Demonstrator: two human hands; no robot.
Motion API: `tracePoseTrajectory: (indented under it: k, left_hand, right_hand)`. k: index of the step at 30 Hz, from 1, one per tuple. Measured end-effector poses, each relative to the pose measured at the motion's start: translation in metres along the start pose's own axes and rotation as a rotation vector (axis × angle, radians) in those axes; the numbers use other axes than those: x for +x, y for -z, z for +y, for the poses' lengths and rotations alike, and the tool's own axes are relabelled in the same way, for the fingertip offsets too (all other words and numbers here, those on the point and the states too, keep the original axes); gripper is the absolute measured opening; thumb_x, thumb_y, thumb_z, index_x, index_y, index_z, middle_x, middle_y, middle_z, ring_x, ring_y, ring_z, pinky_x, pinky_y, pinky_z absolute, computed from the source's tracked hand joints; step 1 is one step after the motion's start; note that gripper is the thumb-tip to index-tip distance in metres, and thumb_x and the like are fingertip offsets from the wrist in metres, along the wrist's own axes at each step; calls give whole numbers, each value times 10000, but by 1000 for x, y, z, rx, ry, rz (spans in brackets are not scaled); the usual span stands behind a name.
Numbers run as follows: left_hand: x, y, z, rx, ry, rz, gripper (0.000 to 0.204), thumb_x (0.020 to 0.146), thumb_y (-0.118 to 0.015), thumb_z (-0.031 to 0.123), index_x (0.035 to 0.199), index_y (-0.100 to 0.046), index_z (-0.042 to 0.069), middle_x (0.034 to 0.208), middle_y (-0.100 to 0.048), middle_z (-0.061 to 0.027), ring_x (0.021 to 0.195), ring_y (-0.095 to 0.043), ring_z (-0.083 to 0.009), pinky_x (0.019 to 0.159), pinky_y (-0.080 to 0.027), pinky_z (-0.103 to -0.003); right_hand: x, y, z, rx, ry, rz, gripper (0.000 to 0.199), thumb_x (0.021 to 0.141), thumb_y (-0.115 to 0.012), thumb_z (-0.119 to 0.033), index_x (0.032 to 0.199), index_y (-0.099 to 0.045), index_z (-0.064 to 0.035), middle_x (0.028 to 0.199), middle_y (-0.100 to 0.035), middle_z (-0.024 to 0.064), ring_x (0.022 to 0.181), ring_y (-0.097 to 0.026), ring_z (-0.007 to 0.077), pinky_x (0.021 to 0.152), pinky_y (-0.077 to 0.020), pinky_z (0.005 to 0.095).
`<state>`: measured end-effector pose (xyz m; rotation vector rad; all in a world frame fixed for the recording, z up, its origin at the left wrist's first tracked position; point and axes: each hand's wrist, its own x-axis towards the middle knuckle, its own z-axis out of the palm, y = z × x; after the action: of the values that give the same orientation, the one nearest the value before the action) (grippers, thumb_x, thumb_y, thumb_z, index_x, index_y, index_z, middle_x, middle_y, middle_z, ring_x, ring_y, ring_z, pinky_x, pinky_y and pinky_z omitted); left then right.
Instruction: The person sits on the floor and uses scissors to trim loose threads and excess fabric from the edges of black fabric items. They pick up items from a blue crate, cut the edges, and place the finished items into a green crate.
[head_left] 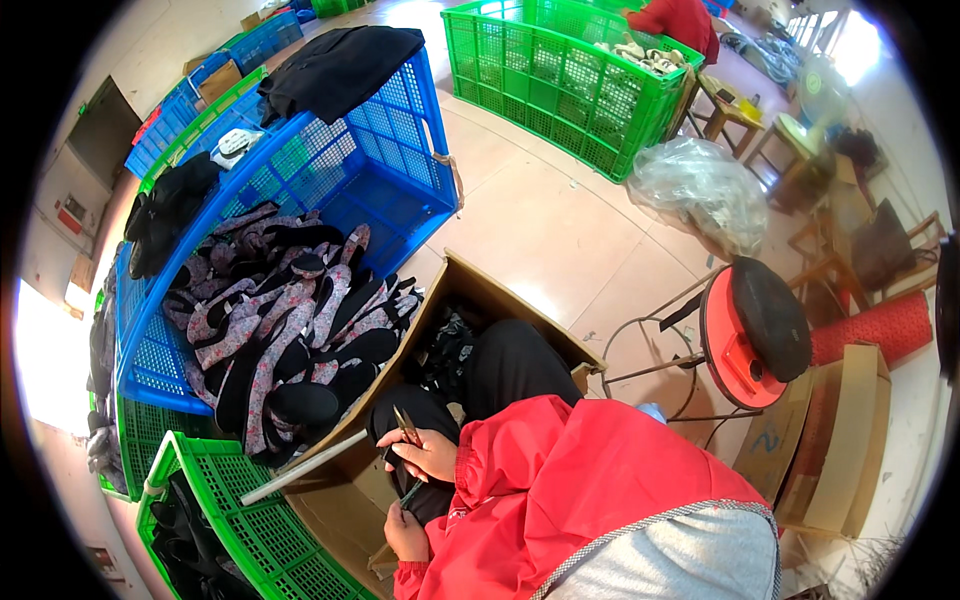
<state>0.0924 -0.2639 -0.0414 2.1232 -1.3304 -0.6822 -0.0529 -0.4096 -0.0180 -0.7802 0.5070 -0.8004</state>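
My right hand (428,456) is the upper of the two, closed around small pointed thread snips (407,428) whose tips stick up past the fingers. Below it, my left hand (407,534) pinches a thin greyish strip (411,493); what it belongs to is hard to make out. Both hands are close together over my dark trouser leg (432,500). Beside them, a pile of floral-patterned, black-soled slippers (290,318) fills the tipped blue crate (408,130). A cardboard box (530,300) around my legs has dark pieces (447,345) inside.
A green crate (210,462) with black items stands at lower left. Dark cloth (340,68) drapes over the blue crate. Across the floor are a large green crate (560,85), a person in a red sleeve (680,22), a clear plastic bag (700,190) and a red-seated stool (735,340).
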Motion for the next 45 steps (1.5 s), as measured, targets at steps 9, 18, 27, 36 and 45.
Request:
tracePoseTrajectory:
  k: [9,18,27,36,45]
  left_hand:
    - [6,9,8,196,13,-129,215,822,-523,20,1014,-619,6,858,-649,-233,811,-637,-394,702,-501,-413]
    - [0,11,-7,237,16,17,146,828,-575,108,938,-641,39,808,-655,-215,780,-634,-406,685,-498,-467]
    - [-9,24,-19,197,83,88,157,829,-632,149,941,-666,44,805,-667,-190,775,-644,-377,686,-500,-443]
    - [-10,30,-9,224,97,108,155,823,-654,157,935,-674,51,754,-663,-151,733,-648,-329,667,-501,-411]
    - [12,42,43,-97,-173,450,264,837,-632,53,1099,-612,31,919,-636,-120,783,-635,-258,709,-514,-350]
  right_hand:
    - [0,5,-7,82,-66,10,281,1006,-415,-153,1246,-496,-31,889,-659,100,438,-438,64,418,-390,206]
    - [-7,6,-12,191,-29,33,336,1012,-412,-202,1277,-492,-13,923,-647,119,513,-510,92,479,-448,228]
    - [-10,6,-12,209,8,75,381,1014,-435,-231,1313,-466,3,920,-657,142,506,-506,101,484,-439,229]
    - [-15,5,-21,223,-26,97,384,1018,-427,-254,1310,-475,-10,892,-659,145,473,-475,97,436,-411,234]
    - [-10,19,-96,64,221,489,339,1018,-411,-312,1202,-519,-49,751,-623,103,409,-388,70,373,-310,218]
